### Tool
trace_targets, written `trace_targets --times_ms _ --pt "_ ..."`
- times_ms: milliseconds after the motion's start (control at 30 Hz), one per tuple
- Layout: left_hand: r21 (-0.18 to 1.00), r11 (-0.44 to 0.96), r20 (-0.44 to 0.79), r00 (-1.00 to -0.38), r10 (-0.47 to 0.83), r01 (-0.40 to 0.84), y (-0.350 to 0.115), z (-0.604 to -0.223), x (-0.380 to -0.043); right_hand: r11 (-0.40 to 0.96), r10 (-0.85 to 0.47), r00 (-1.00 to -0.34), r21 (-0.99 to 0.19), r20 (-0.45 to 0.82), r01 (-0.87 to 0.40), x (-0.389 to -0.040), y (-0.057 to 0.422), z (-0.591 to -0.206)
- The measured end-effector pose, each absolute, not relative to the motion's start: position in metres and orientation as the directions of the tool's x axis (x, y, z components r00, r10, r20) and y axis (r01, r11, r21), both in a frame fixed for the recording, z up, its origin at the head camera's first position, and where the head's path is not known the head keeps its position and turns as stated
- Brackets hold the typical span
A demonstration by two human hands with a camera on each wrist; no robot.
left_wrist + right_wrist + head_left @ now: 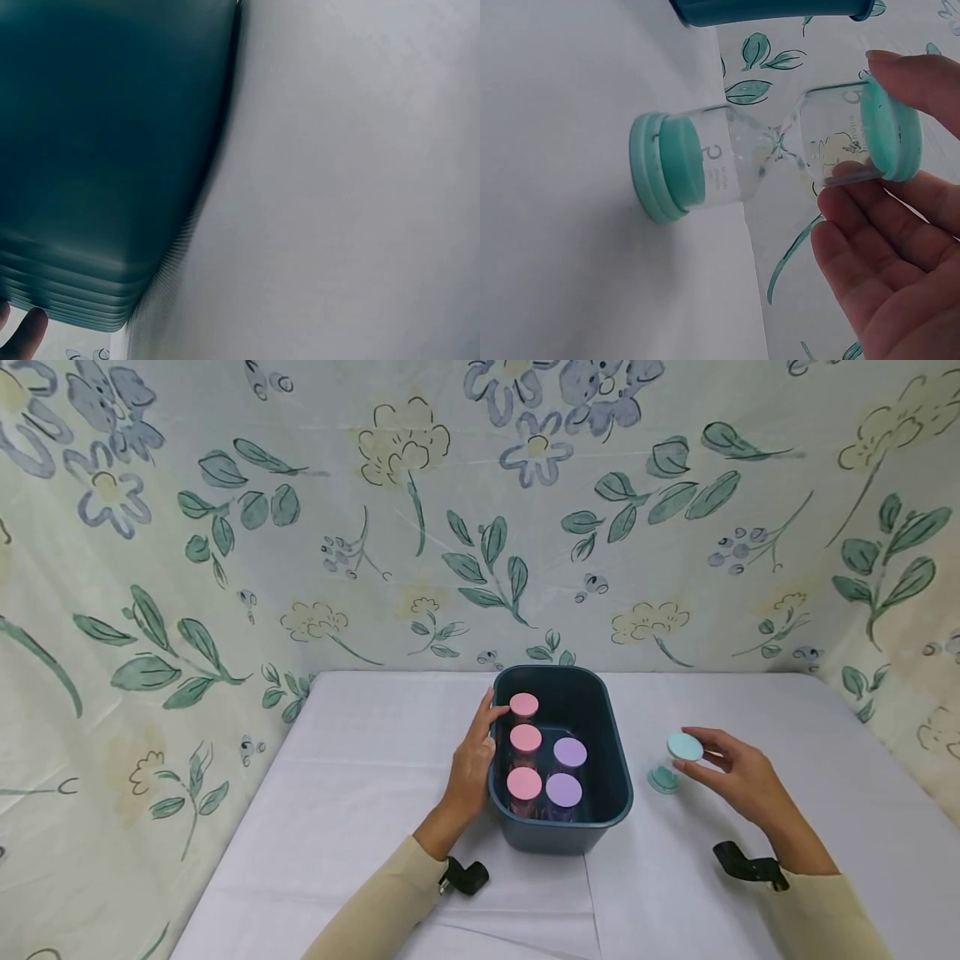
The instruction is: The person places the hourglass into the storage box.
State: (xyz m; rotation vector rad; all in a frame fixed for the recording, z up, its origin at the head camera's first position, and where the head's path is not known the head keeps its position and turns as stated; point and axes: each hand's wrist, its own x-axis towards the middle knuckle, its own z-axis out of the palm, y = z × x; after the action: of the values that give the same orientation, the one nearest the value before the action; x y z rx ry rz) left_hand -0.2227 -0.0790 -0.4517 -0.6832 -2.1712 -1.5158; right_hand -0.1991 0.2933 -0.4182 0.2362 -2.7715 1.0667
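Note:
A mint-capped sand timer [724,154] with clear glass stands upright on the right of the table, its mint sand gathered at the bottom. Thumb and fingers of my right hand [738,772] pinch its top cap [685,747]. My left hand [471,768] holds the left side of a dark teal bin [558,837], one finger over the rim. Left fingertips [31,330] show at the bin's outer wall in the left wrist view. Inside the bin stand several timers: pink-capped ones [525,739] along the left and two purple-capped ones [564,790] beside them.
A white cloth [360,777] covers the table, with a crease running toward the front. Flower-printed fabric [465,568] hangs behind and at the sides. Black camera mounts [467,877] sit on both wrists.

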Motion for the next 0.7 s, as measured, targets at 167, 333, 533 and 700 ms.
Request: trace_targets --times_ms 167,333,533,700 --pt "0.741 0.291 0.585 -0.794 0.162 0.605 -0.0793 -0.452 -0.2233 0.732 -0.087 -0.975 -0.651 0.205 -0.202 -0.1992 0.2925 -0.4194" --pt "0.743 0.288 0.583 -0.796 0.164 0.604 -0.0796 -0.4521 -0.2235 0.725 -0.087 -0.975 -0.659 0.205 -0.203 -0.1995 0.292 -0.4228" --pt "0.751 0.275 0.58 -0.799 0.16 0.6 -0.0793 -0.4511 -0.2234 0.718 -0.085 -0.975 -0.666 0.204 -0.202 -0.2002 0.2917 -0.4239" --pt "0.753 0.27 0.58 -0.799 0.16 0.6 -0.0787 -0.45 -0.2226 0.713 -0.088 -0.973 -0.669 0.214 -0.211 -0.2006 0.292 -0.4234"
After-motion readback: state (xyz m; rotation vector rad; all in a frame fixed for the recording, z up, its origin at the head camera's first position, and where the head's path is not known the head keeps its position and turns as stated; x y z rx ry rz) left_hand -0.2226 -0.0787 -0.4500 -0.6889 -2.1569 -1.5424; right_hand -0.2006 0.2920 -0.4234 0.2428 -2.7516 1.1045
